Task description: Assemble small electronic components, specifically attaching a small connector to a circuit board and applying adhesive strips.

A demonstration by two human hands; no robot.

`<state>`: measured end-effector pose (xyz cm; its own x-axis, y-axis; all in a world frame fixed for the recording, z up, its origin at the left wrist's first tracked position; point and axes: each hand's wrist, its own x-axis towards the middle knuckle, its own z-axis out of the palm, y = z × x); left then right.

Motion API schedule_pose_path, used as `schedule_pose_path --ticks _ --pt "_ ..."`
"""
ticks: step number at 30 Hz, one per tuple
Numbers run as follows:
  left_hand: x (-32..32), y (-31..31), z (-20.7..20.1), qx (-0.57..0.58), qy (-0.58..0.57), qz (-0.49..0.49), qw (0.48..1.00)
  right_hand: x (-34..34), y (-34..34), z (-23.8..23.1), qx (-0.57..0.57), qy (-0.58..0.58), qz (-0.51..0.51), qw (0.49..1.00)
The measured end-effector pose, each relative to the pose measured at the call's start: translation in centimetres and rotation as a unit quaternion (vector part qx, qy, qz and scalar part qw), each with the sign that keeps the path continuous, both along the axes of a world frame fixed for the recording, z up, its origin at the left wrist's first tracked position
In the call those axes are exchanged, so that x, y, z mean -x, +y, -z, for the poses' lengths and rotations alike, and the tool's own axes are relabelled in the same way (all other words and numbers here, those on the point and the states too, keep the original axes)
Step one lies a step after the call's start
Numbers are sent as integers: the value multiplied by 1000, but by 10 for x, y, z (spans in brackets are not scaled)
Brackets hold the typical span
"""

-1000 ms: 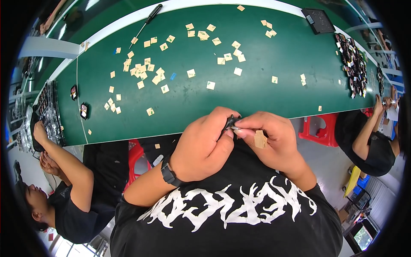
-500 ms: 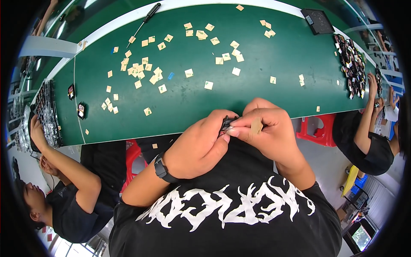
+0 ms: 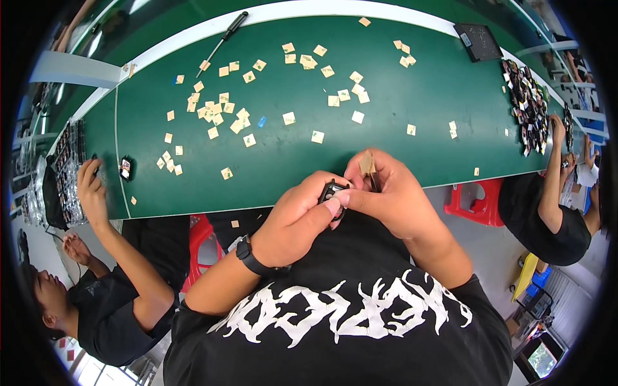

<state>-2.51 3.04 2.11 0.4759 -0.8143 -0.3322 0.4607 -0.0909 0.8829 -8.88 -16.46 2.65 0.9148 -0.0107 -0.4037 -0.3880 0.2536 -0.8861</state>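
Over the table's near edge, my left hand (image 3: 299,212) is closed around a small black watch-like case (image 3: 333,190), its thumb pressed on the face. My right hand (image 3: 393,199) pinches the same case from the other side, thumb tip against it. Between the right fingers sit a tan paper square (image 3: 367,163) and a slim dark piece (image 3: 375,183), perhaps a tool; its kind is unclear. The underside of the case is hidden by my fingers.
Many tan paper squares (image 3: 250,140) lie scattered on the green table (image 3: 386,154). A screwdriver (image 3: 222,42) and a black tray (image 3: 477,42) lie at the far edge. Small devices (image 3: 526,106) are heaped at right. A co-worker's hand (image 3: 93,186) reaches in at left, beside another small device (image 3: 125,168).
The case has turned its face upward and come slightly down in my hands. The tan square has moved up and left with my right fingers. The co-worker's hand at left has reached onto the table.
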Motion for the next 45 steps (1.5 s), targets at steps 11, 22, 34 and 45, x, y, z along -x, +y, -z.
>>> schedule_pose_path --ticks 11,22,34,45 --pt "-4 8 -7 -9 21 -122 992 31 -68 -1 68 26 191 979" --pt "-72 105 26 -188 -293 -378 858 70 -241 18 648 32 391 653" --pt "-133 244 40 -326 -321 -465 758 -46 -338 15 846 117 153 497" --pt "-139 240 34 -362 -388 -488 693 -72 -361 8 814 165 160 534"
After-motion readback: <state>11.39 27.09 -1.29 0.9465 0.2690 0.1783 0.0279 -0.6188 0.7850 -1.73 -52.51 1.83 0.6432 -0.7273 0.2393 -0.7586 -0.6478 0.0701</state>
